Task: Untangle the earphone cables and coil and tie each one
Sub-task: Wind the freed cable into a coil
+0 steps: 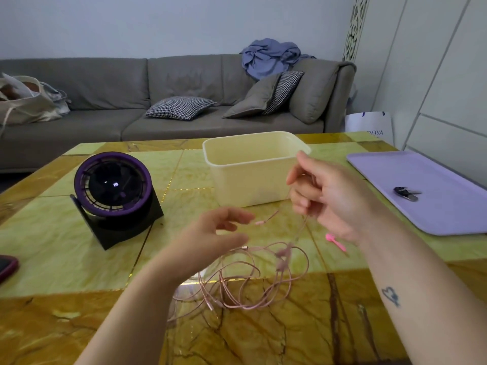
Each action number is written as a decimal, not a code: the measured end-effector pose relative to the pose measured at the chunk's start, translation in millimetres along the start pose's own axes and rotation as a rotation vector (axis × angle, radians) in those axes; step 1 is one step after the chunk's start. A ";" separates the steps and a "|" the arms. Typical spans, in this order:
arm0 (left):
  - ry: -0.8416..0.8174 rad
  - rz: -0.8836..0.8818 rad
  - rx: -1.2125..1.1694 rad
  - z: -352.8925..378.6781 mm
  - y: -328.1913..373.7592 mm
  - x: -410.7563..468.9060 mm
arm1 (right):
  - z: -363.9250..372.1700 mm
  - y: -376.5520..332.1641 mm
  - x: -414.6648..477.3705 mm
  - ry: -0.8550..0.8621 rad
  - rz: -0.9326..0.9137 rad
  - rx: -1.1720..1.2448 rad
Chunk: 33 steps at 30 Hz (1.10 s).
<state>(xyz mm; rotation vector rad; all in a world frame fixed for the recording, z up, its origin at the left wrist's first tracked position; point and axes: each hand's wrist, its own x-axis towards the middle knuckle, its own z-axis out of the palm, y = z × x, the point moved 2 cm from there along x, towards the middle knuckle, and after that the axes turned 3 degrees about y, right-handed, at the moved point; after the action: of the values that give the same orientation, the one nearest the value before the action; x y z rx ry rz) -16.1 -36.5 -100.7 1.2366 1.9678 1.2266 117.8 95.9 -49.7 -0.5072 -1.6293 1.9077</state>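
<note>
Behind the hands, a cream plastic tub (250, 177), rectangular with rounded corners, open at the top, standing on the table (52, 246); left of it a round fan (113, 191) with a purple rim and dark grille, tilted back on a black angled stand; far right a flat lilac tray (434, 212) with a low rim, a bunch of keys (407, 193) on it; at the left edge the corner of a phone (6, 267) in a dark red case; beyond the table a grey sofa (105, 85) with checked cushions and a crumpled blue cloth; table top glossy, marbled green and amber

Thin pink earphone cable (250, 280) in loose tangled loops on the near part of the table, between the forearms; one strand drawn up from the heap, pinched between thumb and curled fingers of the right hand (332, 196) in front of the tub; a plug end in the air just beside the left hand (218, 233), raised over the heap, fingers loosely bent, gripping nothing; a small bright pink tie (335, 241) on the table by the right wrist, apart from the heap
</note>
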 end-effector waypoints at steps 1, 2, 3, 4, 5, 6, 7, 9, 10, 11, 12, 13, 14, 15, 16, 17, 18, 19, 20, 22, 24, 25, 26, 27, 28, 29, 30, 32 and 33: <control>0.060 0.035 -0.006 -1.1 0.3 2.2 | -0.1 -2.8 -2.4 -0.039 -0.029 -0.088; 0.112 0.071 0.012 0.4 1.0 4.1 | 1.5 -5.7 -4.6 -0.080 -0.065 -0.184; 0.139 0.111 0.057 5.0 1.3 5.7 | 3.9 -8.3 -7.7 -0.116 -0.100 -0.286; 0.146 0.152 0.107 12.5 3.1 7.1 | 7.3 -11.5 -11.0 -0.142 -0.136 -0.384; 0.140 0.174 0.154 21.7 4.6 8.0 | 10.5 -14.7 -15.0 -0.155 -0.168 -0.465; 0.135 0.189 0.210 31.5 5.3 9.5 | 13.0 -17.4 -18.0 -0.155 -0.196 -0.524; 0.131 0.210 0.278 41.5 3.5 12.0 | 14.2 -19.5 -20.3 -0.144 -0.219 -0.565; 0.134 0.215 0.413 56.9 -1.5 17.6 | 12.6 -21.8 -22.8 -0.093 -0.251 -0.625; 0.142 0.170 0.419 58.5 -4.4 19.7 | 9.6 -21.9 -22.1 -0.055 -0.261 -0.642; 0.150 0.114 0.369 56.7 -7.1 22.6 | 4.3 -21.4 -20.5 -0.002 -0.269 -0.650; 0.163 0.063 0.296 51.5 -9.0 24.8 | -1.6 -21.0 -17.7 0.065 -0.278 -0.656; 0.177 0.018 0.224 44.3 -10.4 26.7 | -8.9 -19.9 -14.5 0.139 -0.289 -0.666; 0.201 -0.013 0.151 35.1 -11.5 28.4 | -15.8 -18.7 -11.0 0.205 -0.301 -0.676; 0.220 -0.046 0.078 24.4 -12.0 29.4 | -22.1 -17.0 -7.1 0.256 -0.313 -0.682; 0.224 -0.081 -0.012 14.0 -12.2 29.6 | -27.5 -14.3 -2.2 0.294 -0.321 -0.684; 0.212 -0.113 -0.134 5.2 -11.9 28.5 | -32.1 -11.0 3.2 0.324 -0.330 -0.684; 0.183 -0.139 -0.292 -0.6 -11.8 27.5 | -35.9 -6.7 9.4 0.347 -0.336 -0.680; 0.144 -0.154 -0.472 -4.0 -11.7 26.1 | -39.0 -1.4 16.0 0.365 -0.336 -0.670; 0.106 -0.150 -0.643 -5.9 -10.5 24.9 | -41.9 4.8 22.8 0.376 -0.329 -0.659; 0.061 -0.100 -0.851 -8.2 -7.5 24.7 | -48.0 20.0 34.2 0.366 -0.302 -0.655; 0.079 -0.044 -0.900 -10.2 -5.2 26.1 | -52.7 39.0 44.3 0.330 -0.253 -0.685; 0.114 -0.034 -0.860 -10.2 -4.6 27.0 | -55.1 47.9 47.4 0.318 -0.227 -0.701; 0.172 -0.030 -0.764 -10.9 -4.8 27.6 | -56.6 56.5 50.5 0.311 -0.206 -0.710; 0.234 -0.027 -0.622 -10.7 -5.0 28.1 | -58.9 63.7 52.2 0.305 -0.181 -0.729; 0.284 -0.019 -0.459 -8.7 -4.3 28.4 | -62.5 70.5 53.3 0.293 -0.154 -0.748; 0.320 -0.009 -0.305 -7.2 -4.7 29.1 | -63.8 77.0 55.1 0.270 -0.121 -0.783; 0.338 0.003 -0.181 -4.1 -4.2 29.5 | -64.7 82.5 55.5 0.247 -0.097 -0.825; 0.333 0.024 -0.058 1.3 -3.6 30.3 | -59.5 86.5 54.0 0.222 -0.090 -0.931; 0.319 0.035 -0.030 4.3 -2.7 31.0 | -54.1 82.9 53.0 0.234 -0.136 -0.957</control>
<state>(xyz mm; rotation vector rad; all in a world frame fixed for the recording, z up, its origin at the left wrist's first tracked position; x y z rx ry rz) -28.1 -7.6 -103.7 1.1195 2.1454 1.5451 96.2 163.4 -136.7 -0.9090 -2.2621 0.8249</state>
